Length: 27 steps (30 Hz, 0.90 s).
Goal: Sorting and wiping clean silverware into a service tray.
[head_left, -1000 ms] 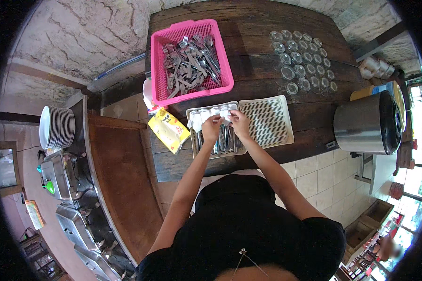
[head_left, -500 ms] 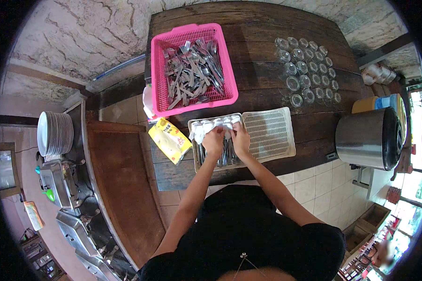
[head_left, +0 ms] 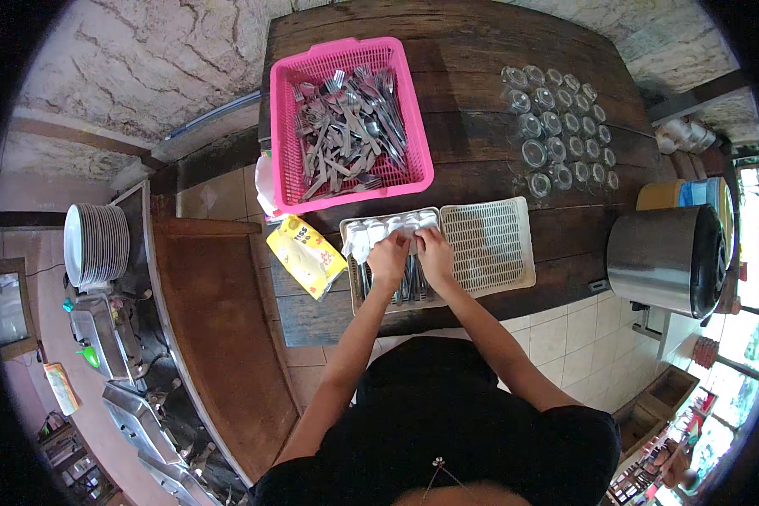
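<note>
Both my hands meet over a cream plastic basket near the table's front edge. My left hand and my right hand have their fingers closed, fingertips close together, at a white paper napkin at the near side of a row. Those rolled white napkins line the basket's far end. Below my hands, metal cutlery lies lengthwise in the same basket. My fingers cover exactly what each one pinches. Joining the basket on the right is a cream lattice tray.
A pink basket heaped with forks, spoons and knives stands behind. Left of my work lies a yellow tissue pack. Upturned glasses fill the table's right part, near a large steel container. Stacked white plates stand far left.
My hands stay at the napkin row, with fingertips drawn slightly closer together. The whole view has shifted a little; the things on the table keep their places.
</note>
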Tool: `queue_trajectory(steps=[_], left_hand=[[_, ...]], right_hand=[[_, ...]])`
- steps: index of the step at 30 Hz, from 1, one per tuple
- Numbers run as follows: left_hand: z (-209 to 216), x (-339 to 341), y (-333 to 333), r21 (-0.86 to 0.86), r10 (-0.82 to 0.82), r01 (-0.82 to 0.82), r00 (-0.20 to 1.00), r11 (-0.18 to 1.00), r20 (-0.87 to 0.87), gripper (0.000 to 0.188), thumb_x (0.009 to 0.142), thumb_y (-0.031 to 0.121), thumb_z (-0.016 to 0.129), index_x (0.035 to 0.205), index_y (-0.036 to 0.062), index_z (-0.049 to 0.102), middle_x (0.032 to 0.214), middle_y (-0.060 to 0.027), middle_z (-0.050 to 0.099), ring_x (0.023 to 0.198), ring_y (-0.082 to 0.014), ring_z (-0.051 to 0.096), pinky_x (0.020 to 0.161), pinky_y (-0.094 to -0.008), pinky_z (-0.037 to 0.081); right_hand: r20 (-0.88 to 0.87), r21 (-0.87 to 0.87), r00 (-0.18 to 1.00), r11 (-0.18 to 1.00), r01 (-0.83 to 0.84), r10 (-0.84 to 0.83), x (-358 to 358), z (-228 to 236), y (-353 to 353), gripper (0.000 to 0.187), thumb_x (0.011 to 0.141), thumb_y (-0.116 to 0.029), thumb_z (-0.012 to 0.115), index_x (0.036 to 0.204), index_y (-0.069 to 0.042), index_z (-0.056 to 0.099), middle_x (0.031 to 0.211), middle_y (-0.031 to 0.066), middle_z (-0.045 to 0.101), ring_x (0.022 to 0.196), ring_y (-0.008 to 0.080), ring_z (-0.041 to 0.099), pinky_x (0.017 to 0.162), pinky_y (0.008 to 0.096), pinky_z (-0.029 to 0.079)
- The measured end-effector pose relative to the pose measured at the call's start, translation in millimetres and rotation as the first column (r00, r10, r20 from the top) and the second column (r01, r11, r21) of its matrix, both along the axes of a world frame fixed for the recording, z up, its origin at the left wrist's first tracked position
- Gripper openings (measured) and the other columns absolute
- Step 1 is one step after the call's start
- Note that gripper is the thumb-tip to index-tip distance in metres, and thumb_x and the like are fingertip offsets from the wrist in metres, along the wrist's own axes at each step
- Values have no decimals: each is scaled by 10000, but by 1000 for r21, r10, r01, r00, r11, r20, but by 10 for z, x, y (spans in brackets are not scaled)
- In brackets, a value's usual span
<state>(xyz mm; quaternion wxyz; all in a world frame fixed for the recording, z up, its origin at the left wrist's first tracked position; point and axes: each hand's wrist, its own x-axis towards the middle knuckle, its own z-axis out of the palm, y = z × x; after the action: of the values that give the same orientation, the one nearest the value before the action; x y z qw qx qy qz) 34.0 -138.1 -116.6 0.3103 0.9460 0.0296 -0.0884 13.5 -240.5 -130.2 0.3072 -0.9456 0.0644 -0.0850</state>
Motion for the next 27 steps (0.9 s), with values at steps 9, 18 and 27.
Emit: queue_trajectory(steps=[9,18,27], left_hand=[[855,644,81,-561,92,2,986,828,140,144,786,131,499,802,1,560,616,-80,587,502,-112,548,470,-231,420],[152,1938,102,-856,160,-493,868,155,-471,312,811,196,387,1010,-25,483,962,-95,542,886,-178,516,772,-266,401],[-98,2142,160,-825,125,-554,832,117,-541,336,801,206,369,1038,-11,468,975,-83,549,855,-159,523,756,-248,376]], right_hand=[[332,363,923,929,65,-194,893,759,2,179,726,7,469,891,-55,500,834,104,524,678,278,547,590,319,439],[-25,-222,998,973,-70,66,2192,224,264,124,692,-34,486,799,18,521,791,168,538,694,316,566,547,375,469],[66,-376,998,926,33,-9,2356,-42,357,116,736,-67,448,826,-4,482,880,120,433,684,268,546,550,329,489]])
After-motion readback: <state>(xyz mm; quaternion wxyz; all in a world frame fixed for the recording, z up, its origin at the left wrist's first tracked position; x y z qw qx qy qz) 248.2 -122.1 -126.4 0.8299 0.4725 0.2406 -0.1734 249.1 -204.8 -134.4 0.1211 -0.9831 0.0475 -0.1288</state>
